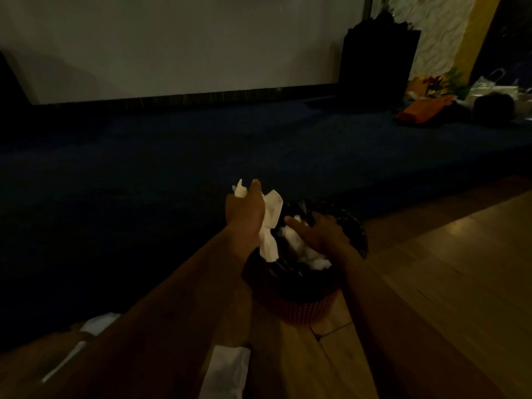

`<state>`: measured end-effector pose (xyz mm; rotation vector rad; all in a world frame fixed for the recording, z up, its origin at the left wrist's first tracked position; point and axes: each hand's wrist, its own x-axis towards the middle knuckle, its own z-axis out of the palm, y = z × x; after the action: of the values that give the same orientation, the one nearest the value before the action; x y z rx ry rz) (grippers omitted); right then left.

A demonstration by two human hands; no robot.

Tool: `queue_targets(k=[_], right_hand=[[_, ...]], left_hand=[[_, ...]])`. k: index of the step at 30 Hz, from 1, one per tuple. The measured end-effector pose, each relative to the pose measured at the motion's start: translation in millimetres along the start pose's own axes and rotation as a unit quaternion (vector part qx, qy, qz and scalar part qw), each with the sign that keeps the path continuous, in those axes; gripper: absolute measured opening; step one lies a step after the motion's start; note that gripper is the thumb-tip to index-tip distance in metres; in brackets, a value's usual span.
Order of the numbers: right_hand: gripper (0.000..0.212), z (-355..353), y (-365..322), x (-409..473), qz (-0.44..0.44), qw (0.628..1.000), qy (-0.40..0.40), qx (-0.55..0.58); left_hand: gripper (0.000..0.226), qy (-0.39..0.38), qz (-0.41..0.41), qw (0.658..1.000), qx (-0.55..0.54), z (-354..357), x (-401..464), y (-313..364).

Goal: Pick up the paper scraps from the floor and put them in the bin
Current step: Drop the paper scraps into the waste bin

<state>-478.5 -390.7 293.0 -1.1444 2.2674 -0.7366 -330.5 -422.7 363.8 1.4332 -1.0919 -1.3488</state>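
Note:
A small round bin (311, 309) with a dark liner and a reddish woven wall stands on the wooden floor. White crumpled paper (313, 259) lies inside it. My left hand (246, 216) is closed on a bunch of white paper scraps (269, 226) just above the bin's left rim. My right hand (319, 230) hovers over the bin's mouth, fingers spread and palm down, holding nothing visible. More white scraps lie on the floor: one (227, 372) below my left forearm, one (99, 323) at the carpet's edge, and a thin strip (64, 361) further left.
A dark blue carpet (172, 174) covers the floor ahead, up to a pale wall. A tall black bag (377, 61) stands at the back right, with orange cloth (423, 110), flowers and white bags beside it. Wooden flooring (446, 269) stretches to the right.

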Motion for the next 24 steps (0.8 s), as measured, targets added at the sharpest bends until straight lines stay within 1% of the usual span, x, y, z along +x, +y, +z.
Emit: queue_targets(k=[1,2,3,4,6,7,8,9,10,11,12,13,14,15,17,19,20,22,24], right_hand=[[0.092,-3.1,1.5,0.5,-0.002,1.000,-0.013,0.028],[0.073,-6.5,3.3,1.9,-0.010,0.998,-0.010,0.068],[0.055,-9.2,6.7,6.0,-0.030,0.994,0.016,0.106],[0.043,-11.2,11.4,12.0,-0.053,0.990,0.054,0.121],[0.035,-15.5,22.7,18.0,-0.070,0.979,0.133,0.139],[0.032,-17.8,27.2,20.9,-0.066,0.973,0.163,0.147],[0.029,-21.7,30.7,22.2,-0.063,0.969,0.186,0.153],[0.026,-25.7,32.9,22.2,-0.054,0.967,0.198,0.152],[0.024,-28.7,34.4,20.9,-0.043,0.966,0.208,0.147],[0.023,-31.8,34.4,17.8,-0.038,0.964,0.222,0.139],[0.022,-32.5,34.2,14.9,-0.048,0.961,0.239,0.129],[0.022,-30.6,34.3,10.8,-0.068,0.958,0.255,0.114],[0.022,-26.2,34.4,6.1,-0.093,0.955,0.265,0.095],[0.021,-20.0,34.0,-0.1,-0.119,0.954,0.262,0.078],[0.017,-3.0,30.4,-16.6,-0.178,0.950,0.256,0.025],[0.019,16.9,24.5,-36.4,-0.256,0.932,0.251,-0.059],[0.022,29.4,20.7,-47.6,-0.299,0.919,0.240,-0.097],[0.023,58.0,14.8,-72.8,-0.365,0.901,0.193,-0.132],[0.023,95.6,16.2,-98.5,-0.386,0.903,0.129,-0.139]], left_hand=[[0.054,0.008,0.009,0.999,-0.045,2.0,1.7,1.1],[0.054,0.017,0.014,0.997,-0.078,6.0,3.6,3.2],[0.054,0.024,0.011,0.995,-0.098,11.1,7.5,4.7],[0.053,0.034,0.008,0.994,-0.107,18.0,12.0,5.8],[0.049,0.065,0.004,0.993,-0.103,35.1,17.8,5.7],[0.049,0.057,0.014,0.994,-0.097,44.5,18.8,3.9],[0.054,0.028,0.030,0.996,-0.083,53.6,19.6,-0.3],[0.063,-0.013,0.037,0.998,-0.051,60.8,20.3,-7.1],[0.077,-0.062,0.032,0.998,0.008,65.4,20.6,-15.3],[0.091,-0.105,0.031,0.989,0.098,66.8,23.7,-24.8],[0.099,-0.132,0.037,0.970,0.202,64.5,27.1,-30.8],[0.098,-0.133,0.060,0.943,0.300,60.9,29.5,-36.8],[0.092,-0.114,0.095,0.920,0.363,57.0,29.0,-42.1],[0.082,-0.097,0.138,0.906,0.388,51.1,27.0,-46.8],[0.055,-0.103,0.213,0.902,0.362,31.7,18.0,-53.8],[0.036,-0.114,0.272,0.888,0.353,3.3,3.0,-61.5],[0.031,-0.101,0.298,0.874,0.371,-13.8,-7.1,-66.8],[0.027,-0.055,0.339,0.857,0.385,-49.1,-25.4,-78.5],[0.024,-0.016,0.349,0.839,0.416,-90.5,-37.5,-111.6]])
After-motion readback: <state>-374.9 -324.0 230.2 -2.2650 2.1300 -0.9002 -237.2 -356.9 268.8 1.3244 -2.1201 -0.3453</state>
